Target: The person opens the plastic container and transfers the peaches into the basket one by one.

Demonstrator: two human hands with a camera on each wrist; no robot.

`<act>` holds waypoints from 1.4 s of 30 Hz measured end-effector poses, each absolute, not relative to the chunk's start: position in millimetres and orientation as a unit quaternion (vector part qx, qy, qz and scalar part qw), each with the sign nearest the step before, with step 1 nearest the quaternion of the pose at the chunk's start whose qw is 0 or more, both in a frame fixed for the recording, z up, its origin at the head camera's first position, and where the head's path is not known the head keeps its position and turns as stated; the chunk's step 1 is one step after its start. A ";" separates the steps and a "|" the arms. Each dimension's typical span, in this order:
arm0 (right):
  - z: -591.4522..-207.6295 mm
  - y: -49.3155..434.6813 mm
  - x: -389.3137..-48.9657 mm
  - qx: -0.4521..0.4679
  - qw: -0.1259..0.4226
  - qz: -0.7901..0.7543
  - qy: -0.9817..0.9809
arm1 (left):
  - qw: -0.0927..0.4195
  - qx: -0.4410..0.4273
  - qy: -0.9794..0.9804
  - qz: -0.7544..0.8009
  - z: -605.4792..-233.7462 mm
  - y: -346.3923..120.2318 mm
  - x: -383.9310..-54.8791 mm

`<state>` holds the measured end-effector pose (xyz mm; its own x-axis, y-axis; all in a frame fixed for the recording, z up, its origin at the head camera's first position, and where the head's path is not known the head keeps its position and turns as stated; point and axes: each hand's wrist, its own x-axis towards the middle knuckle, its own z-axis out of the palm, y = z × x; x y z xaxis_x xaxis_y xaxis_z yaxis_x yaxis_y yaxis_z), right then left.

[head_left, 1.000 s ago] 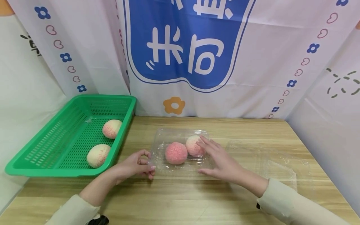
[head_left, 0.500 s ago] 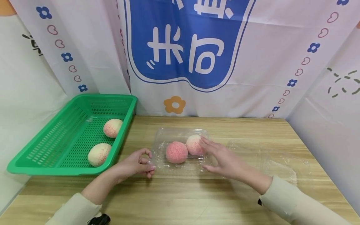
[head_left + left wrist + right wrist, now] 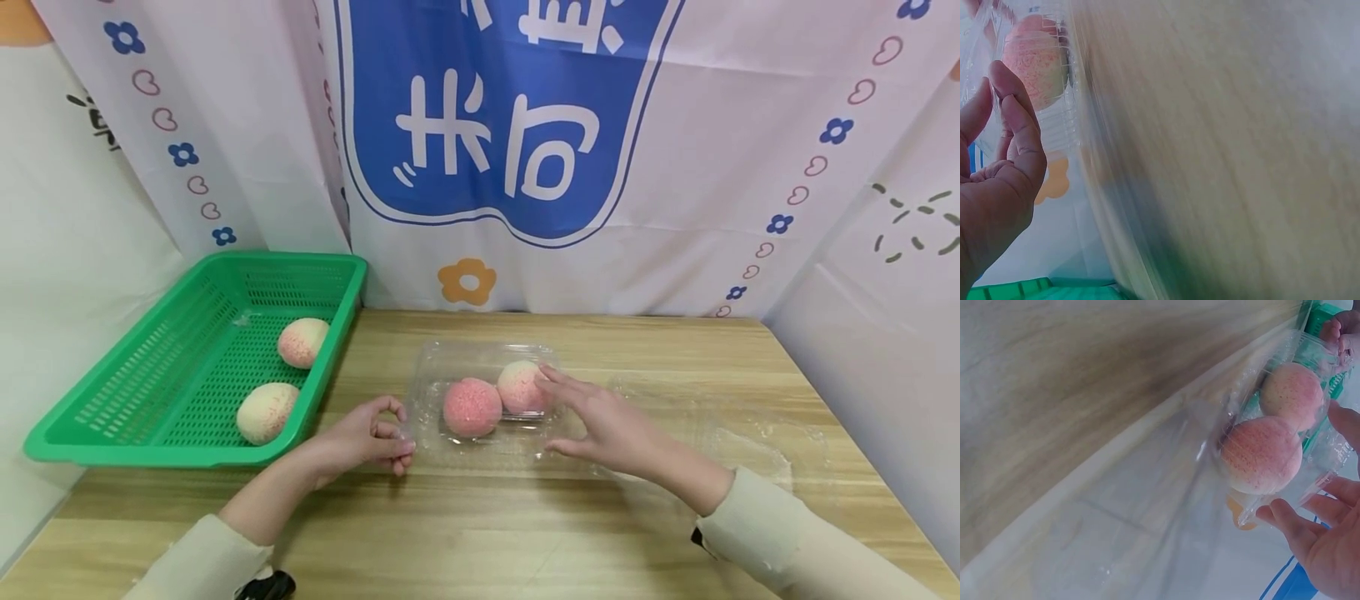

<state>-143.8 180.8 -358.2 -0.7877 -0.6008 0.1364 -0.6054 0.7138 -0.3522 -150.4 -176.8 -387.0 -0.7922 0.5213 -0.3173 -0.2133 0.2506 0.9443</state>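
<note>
A clear plastic box (image 3: 450,360) lies on the table in front of me, with two peaches in it. The left peach (image 3: 472,407) is deep pink; the right peach (image 3: 519,385) is cream and pink. My left hand (image 3: 369,439) pinches the box's left edge between thumb and fingertip, as the left wrist view also shows for this hand (image 3: 1007,144). My right hand (image 3: 611,427) is spread at the right end, fingertips overlapping the right peach in the head view and thumb near the front corner. In the right wrist view, the fingers (image 3: 1291,522) extend along the box's edge.
On the left stands a green basket (image 3: 341,333), holding a back peach (image 3: 302,342) and a front peach (image 3: 266,412). Another clear plastic container (image 3: 738,442) lies right of the box, partly behind my right forearm. A printed cloth (image 3: 675,250) hangs behind the table.
My right hand has shifted slightly rightward, its thumb moving a little away from the box's front. The left hand keeps its grip and the peaches stay in place.
</note>
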 end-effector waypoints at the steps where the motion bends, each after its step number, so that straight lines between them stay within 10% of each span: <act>1: -357.6 181.1 -143.8 0.325 0.006 0.190 -0.927 | 0.305 0.105 0.730 0.602 -387.2 -176.8 -150.2; 42: -310.6 194.0 -180.9 0.293 -0.003 0.307 -0.905 | 0.279 0.115 0.748 0.591 -388.6 -178.7 -150.1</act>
